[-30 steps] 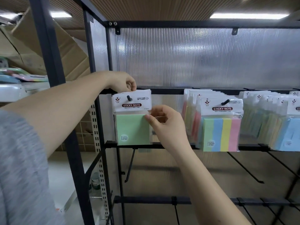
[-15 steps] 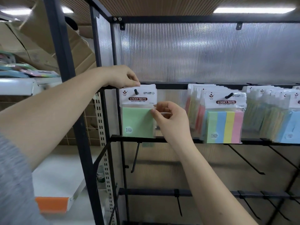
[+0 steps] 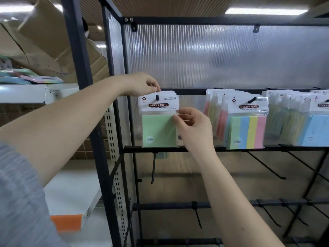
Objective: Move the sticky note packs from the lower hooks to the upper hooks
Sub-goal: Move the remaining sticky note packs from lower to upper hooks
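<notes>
A green sticky note pack (image 3: 158,129) hangs at the front of several packs on the leftmost upper hook (image 3: 157,97). My left hand (image 3: 142,84) pinches the top left corner of its white header card. My right hand (image 3: 192,127) pinches the pack's right edge just below the header. To the right, striped multicolour packs (image 3: 246,129) fill a second upper hook (image 3: 252,99), and blue packs (image 3: 316,129) hang on a third at the frame's right edge. The lower hooks (image 3: 153,168) carry nothing.
The black metal rack (image 3: 178,148) has a ribbed translucent back panel (image 3: 222,56). Bare black hooks (image 3: 267,166) jut forward from the lower bars. A dark upright post (image 3: 83,72) stands at left, with cardboard boxes (image 3: 44,41) and a white shelf (image 3: 25,93) behind it.
Both hands have stayed on the green pack on its upper hook. The camera has drifted left and down a little, so the rack sits further right in view.
</notes>
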The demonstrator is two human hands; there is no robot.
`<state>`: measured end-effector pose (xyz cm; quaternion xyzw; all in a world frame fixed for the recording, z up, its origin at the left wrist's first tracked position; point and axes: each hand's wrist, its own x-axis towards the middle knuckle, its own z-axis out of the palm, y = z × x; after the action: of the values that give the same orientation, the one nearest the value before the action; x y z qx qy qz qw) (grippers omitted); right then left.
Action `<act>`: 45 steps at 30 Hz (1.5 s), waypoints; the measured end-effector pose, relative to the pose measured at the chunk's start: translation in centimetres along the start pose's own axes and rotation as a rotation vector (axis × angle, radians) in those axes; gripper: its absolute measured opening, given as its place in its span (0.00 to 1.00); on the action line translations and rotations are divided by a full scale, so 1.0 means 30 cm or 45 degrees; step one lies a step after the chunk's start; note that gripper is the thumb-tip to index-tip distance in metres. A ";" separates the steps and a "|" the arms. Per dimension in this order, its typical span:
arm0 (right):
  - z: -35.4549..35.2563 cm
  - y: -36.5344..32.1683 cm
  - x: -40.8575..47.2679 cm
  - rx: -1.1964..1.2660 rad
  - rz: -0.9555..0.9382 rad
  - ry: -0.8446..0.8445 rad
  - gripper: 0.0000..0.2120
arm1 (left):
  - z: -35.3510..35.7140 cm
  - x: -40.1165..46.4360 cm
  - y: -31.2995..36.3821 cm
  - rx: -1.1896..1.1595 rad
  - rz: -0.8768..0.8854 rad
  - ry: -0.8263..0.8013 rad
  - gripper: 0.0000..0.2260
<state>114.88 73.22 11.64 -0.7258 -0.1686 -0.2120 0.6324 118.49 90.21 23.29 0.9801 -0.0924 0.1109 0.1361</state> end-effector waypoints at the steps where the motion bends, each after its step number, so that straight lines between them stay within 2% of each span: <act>1: 0.005 -0.002 -0.007 -0.001 0.001 0.022 0.07 | -0.002 -0.004 0.001 0.010 0.009 0.013 0.10; 10: 0.034 0.002 -0.071 -0.043 0.061 0.168 0.12 | -0.009 -0.044 0.015 -0.049 0.124 0.116 0.10; 19: -0.004 -0.001 -0.133 -0.170 0.056 0.208 0.10 | -0.026 -0.096 0.055 -0.108 0.230 0.196 0.09; 25: -0.088 -0.007 -0.164 -0.388 0.063 0.113 0.13 | -0.016 -0.163 0.150 0.084 0.288 0.133 0.10; 32: -0.270 0.004 -0.218 -0.709 0.092 0.000 0.11 | 0.035 -0.231 0.278 0.366 0.227 0.205 0.11; 37: -0.443 0.000 -0.293 -0.851 0.101 -0.013 0.15 | 0.132 -0.301 0.405 0.251 0.233 0.164 0.11; 40: -0.541 -0.006 -0.327 -0.914 0.142 -0.113 0.08 | 0.192 -0.344 0.469 0.180 0.183 0.113 0.11; 45: -0.671 -0.024 -0.342 -1.093 0.215 -0.269 0.21 | 0.254 -0.417 0.536 0.094 0.102 -0.007 0.11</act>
<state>103.87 53.65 9.12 -0.9513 -0.0693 -0.1351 0.2684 104.56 74.72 17.07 0.9803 -0.1278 0.1168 0.0951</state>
